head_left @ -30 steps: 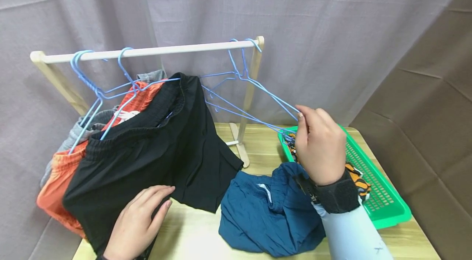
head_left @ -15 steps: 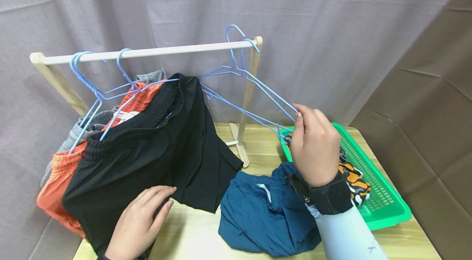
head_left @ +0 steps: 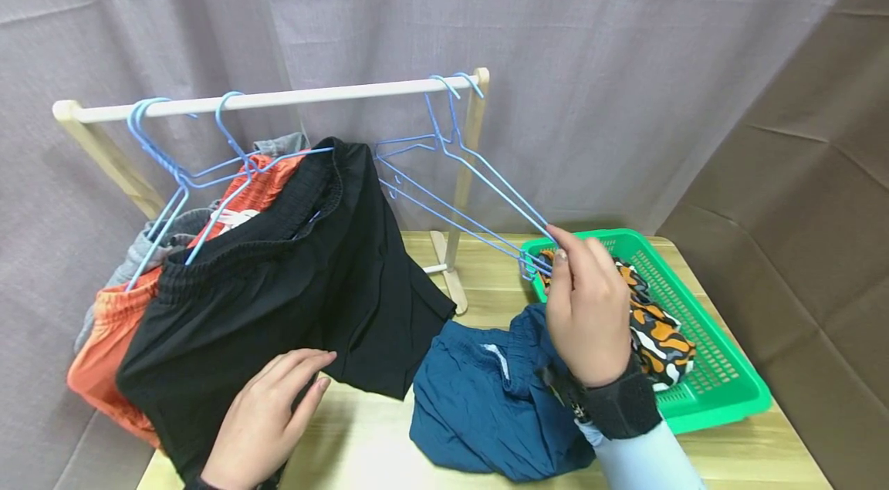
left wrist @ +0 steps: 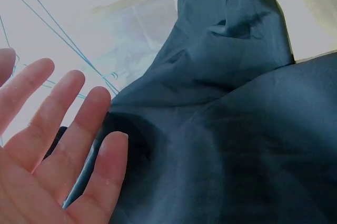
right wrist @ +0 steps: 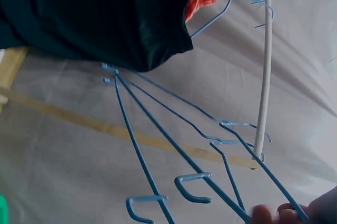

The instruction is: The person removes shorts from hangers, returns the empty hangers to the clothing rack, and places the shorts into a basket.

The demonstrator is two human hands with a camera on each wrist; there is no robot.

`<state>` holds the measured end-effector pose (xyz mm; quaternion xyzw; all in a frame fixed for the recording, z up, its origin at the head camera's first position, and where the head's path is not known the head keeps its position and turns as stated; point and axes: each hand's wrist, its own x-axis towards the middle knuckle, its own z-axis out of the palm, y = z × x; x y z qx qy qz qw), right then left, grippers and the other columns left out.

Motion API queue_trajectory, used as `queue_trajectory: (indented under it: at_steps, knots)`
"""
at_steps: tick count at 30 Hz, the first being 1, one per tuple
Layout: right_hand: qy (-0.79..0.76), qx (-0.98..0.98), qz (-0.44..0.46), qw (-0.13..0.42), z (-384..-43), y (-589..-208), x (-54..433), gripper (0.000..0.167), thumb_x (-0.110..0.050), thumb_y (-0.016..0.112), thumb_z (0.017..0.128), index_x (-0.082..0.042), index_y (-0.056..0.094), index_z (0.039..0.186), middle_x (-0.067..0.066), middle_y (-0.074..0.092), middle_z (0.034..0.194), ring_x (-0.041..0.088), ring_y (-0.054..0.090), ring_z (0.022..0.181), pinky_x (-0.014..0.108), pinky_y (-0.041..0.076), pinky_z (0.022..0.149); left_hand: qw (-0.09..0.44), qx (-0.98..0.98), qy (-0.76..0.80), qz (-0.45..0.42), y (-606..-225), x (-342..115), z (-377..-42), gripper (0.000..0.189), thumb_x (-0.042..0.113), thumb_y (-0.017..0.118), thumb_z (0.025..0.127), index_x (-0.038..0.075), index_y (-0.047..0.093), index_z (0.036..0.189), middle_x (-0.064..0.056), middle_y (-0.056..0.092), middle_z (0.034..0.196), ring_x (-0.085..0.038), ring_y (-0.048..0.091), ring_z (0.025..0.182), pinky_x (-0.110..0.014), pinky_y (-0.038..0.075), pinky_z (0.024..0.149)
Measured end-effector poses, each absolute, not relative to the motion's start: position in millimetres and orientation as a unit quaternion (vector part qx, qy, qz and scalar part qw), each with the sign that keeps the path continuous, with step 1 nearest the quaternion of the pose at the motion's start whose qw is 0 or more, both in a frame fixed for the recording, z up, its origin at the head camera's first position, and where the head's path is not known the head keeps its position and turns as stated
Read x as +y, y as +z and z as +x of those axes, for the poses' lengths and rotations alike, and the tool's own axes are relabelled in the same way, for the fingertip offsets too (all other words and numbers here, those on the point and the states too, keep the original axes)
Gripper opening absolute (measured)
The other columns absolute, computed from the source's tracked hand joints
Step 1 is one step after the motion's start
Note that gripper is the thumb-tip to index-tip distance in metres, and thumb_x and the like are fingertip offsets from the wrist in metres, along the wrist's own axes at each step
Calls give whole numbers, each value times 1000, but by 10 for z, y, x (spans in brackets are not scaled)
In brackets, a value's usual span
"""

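Two blue wire hangers [head_left: 496, 194] with nothing on them are at the right end of the white rail [head_left: 347, 95], their hooks at the rail. My right hand [head_left: 590, 312] pinches a hanger at its lower right corner; in the right wrist view, fingertips [right wrist: 274, 215] show at the bottom edge beside the wires. My left hand [head_left: 267, 417], fingers extended and apart, is in front of black shorts [head_left: 278, 305] on another hanger. The left wrist view shows its palm and spread fingers beside the dark cloth [left wrist: 210, 145].
Orange shorts [head_left: 114, 320] and grey shorts [head_left: 141, 252] hang behind the black pair. Dark blue shorts [head_left: 479, 413] lie on the wooden table [head_left: 347, 444]. Right of them stands a green basket [head_left: 736, 397] with a camouflage-patterned garment [head_left: 656, 339]. A grey curtain [head_left: 590, 50] closes the back.
One hanger's hook rose above the rail half a second ago and is now down at rail level. My right hand has moved slightly left and down. The left hand has hardly moved.
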<state>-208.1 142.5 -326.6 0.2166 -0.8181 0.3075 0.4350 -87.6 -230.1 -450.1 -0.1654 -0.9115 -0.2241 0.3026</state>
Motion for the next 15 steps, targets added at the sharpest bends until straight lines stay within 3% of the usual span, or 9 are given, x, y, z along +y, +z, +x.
queue_trajectory:
  at_steps: [4,9,13,15]
  knots:
    - [315,-820,220,424,-2047,-3335,1464,34,0,61,107,0,72,140,14,61,92,24,48,74,31,30,67,309,-908,-225,-172,-4509,-2303,-881,43,10,86,92,20,77,133,8,74,127,-17,71,113,-36,51,98]
    - [337,-814,214,422,-1955,-3412,1574,40,-4,70,101,-1,71,142,20,67,112,30,62,93,27,44,78,305,-910,-224,-169,-4524,-2312,-879,43,11,86,92,20,77,132,8,74,127,-17,71,113,-36,51,97]
    - [373,-813,175,411,-1814,-3555,1791,49,-8,75,96,-1,69,144,27,63,125,32,62,110,20,45,90,302,-911,-224,-169,-4530,-2316,-869,41,11,86,92,20,77,132,8,74,128,-16,71,113,-36,52,97]
    - [373,-832,142,385,-1741,-3669,1923,54,-10,78,95,-2,67,147,28,60,133,36,59,120,24,44,97,302,-911,-224,-170,-4533,-2319,-864,41,11,85,92,20,77,132,9,73,128,-17,71,113,-36,52,97]
